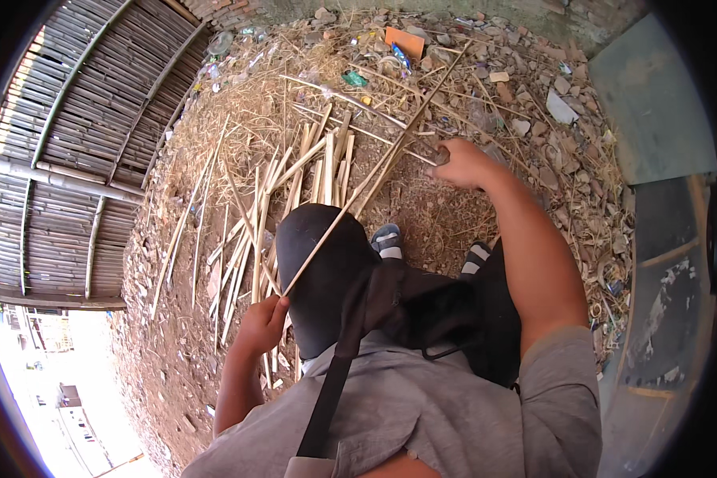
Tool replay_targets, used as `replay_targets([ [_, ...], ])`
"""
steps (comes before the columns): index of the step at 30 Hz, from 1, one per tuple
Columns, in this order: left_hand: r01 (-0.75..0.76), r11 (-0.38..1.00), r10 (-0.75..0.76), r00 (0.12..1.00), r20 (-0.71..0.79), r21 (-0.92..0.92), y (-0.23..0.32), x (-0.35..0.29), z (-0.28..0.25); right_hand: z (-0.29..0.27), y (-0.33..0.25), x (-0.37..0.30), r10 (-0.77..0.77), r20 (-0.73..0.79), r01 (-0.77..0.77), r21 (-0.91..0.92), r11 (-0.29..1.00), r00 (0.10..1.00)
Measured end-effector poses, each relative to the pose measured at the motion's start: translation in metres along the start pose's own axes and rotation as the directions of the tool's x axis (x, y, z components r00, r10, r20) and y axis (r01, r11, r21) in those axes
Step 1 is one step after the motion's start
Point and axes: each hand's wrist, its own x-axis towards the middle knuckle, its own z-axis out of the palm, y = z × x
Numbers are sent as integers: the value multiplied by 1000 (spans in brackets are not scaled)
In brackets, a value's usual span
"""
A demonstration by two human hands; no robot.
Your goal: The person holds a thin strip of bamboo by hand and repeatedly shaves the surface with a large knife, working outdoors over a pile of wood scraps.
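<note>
My left hand (pixel 264 325) is closed on the near end of a long bamboo strip (pixel 324 239). That strip slants up over my dark-clad left knee toward the right. Fingers bent, my right hand (pixel 467 165) grips the end of a long, narrow piece (pixel 417 153) that points up and left. Whether this is another bamboo strip or a blade I cannot make out. The pieces cross just left of my right hand. Beyond my left knee, many cut bamboo strips (pixel 329 170) lie in a loose pile on the ground.
Stones, dry straw and litter cover the ground ahead, with an orange piece (pixel 405 43) and a blue wrapper (pixel 401 56) among them. A bamboo slat wall (pixel 80 103) stands left; a grey-green panel (pixel 653 103) leans right. My sandalled left foot (pixel 387 240) is beside the pile.
</note>
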Motion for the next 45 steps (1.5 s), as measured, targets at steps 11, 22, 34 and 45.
replay_targets([
  [11,-33,986,57,988,-142,164,1,-13,-2,4,-5,-2,53,-85,-63,-128,990,995],
  [22,26,963,28,981,-194,268,-13,-34,4,-6,-4,-16,-57,-88,103,706,701,994],
  [34,-231,943,304,889,-342,239,-2,-13,24,6,-10,-11,-84,-109,136,689,712,991],
  [45,-32,999,30,996,-80,-22,16,-16,13,28,-52,-47,-327,12,325,-147,934,945],
])
